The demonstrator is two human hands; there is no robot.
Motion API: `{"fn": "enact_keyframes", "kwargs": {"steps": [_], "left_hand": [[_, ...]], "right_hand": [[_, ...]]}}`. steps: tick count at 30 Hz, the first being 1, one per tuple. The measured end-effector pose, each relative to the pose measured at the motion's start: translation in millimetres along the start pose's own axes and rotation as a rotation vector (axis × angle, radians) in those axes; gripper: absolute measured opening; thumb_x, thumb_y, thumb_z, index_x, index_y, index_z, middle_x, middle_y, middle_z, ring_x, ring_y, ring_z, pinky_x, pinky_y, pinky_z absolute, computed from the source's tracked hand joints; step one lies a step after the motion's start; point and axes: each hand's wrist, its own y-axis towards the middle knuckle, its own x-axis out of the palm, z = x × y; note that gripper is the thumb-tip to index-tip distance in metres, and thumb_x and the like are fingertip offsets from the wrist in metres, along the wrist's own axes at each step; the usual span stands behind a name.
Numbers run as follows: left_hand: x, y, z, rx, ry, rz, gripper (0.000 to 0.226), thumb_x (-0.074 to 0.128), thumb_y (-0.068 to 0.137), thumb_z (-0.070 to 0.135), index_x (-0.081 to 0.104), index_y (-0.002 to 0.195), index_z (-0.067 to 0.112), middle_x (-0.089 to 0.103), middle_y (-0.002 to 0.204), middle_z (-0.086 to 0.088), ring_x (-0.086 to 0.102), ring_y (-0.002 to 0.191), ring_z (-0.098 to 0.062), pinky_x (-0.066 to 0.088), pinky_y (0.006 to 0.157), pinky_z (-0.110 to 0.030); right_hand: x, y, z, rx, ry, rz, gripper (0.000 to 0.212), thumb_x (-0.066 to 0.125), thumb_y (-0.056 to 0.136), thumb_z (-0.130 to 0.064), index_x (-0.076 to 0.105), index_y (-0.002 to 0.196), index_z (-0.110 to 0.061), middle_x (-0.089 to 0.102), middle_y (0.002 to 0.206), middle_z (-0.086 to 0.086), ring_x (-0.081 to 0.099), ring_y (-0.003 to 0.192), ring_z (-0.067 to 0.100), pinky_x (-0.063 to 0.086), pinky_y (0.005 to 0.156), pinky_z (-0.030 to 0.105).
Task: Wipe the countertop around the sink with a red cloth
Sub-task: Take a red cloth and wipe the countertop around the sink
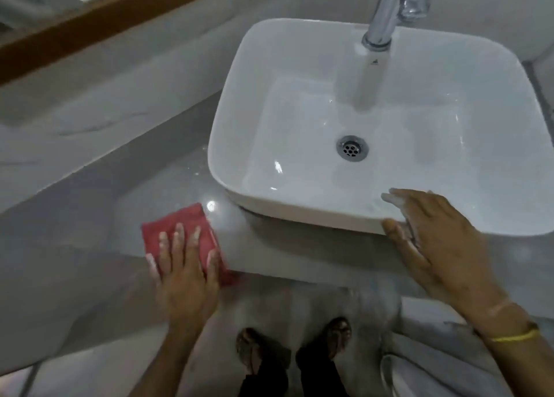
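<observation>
A folded red cloth (180, 225) lies flat on the grey countertop (90, 210), just left of the white basin's front corner. My left hand (184, 273) presses down on the cloth with fingers spread over it. The white rectangular sink (269, 66) stands on the counter with a metal drain (352, 148) in its middle. My right hand (434, 243) rests on the sink's front rim, thumb on the outer wall and fingers over the edge, holding no cloth.
A chrome tap (382, 15) rises behind the basin. A wood-framed mirror (99, 18) runs along the back left wall. The counter's front edge (299, 273) is close to my body, with my feet (293, 345) on the tiled floor below. A white object (419, 375) sits lower right.
</observation>
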Motion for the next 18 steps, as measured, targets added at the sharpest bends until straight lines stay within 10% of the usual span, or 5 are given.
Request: {"fn": "enact_keyframes", "kwargs": {"steps": [5, 12, 18], "left_hand": [[-9.1, 28.8, -30.4, -0.194, -0.069, 0.048, 0.058, 0.025, 0.090, 0.046, 0.037, 0.138, 0.016, 0.027, 0.153, -0.016, 0.013, 0.142, -0.037, 0.007, 0.114, -0.062], [1.9, -5.7, -7.5, 0.024, -0.024, -0.002, 0.056, 0.027, 0.092, 0.041, 0.032, 0.142, 0.018, 0.029, 0.153, -0.013, 0.016, 0.143, -0.035, 0.014, 0.113, -0.061], [-6.2, 24.2, -22.5, 0.032, 0.047, 0.005, 0.050, 0.027, 0.092, 0.036, 0.039, 0.140, 0.024, 0.031, 0.152, -0.006, 0.022, 0.142, -0.030, 0.013, 0.114, -0.051]], "right_hand": [[5.7, 21.6, -32.2, -0.074, 0.013, -0.029, 0.073, 0.019, 0.085, -0.062, 0.036, 0.140, -0.018, 0.044, 0.144, 0.003, 0.041, 0.129, 0.019, 0.043, 0.097, 0.033], [40.8, 104.5, -147.1, -0.767, -0.214, -0.114, 0.069, 0.042, 0.095, -0.042, 0.006, 0.149, -0.020, 0.001, 0.160, 0.006, 0.005, 0.147, 0.027, 0.012, 0.120, 0.040], [57.2, 128.0, -175.3, -0.668, -0.037, -0.126, 0.074, 0.054, 0.094, -0.018, 0.006, 0.149, -0.012, -0.007, 0.160, 0.005, -0.010, 0.146, 0.014, -0.004, 0.119, 0.021]]}}
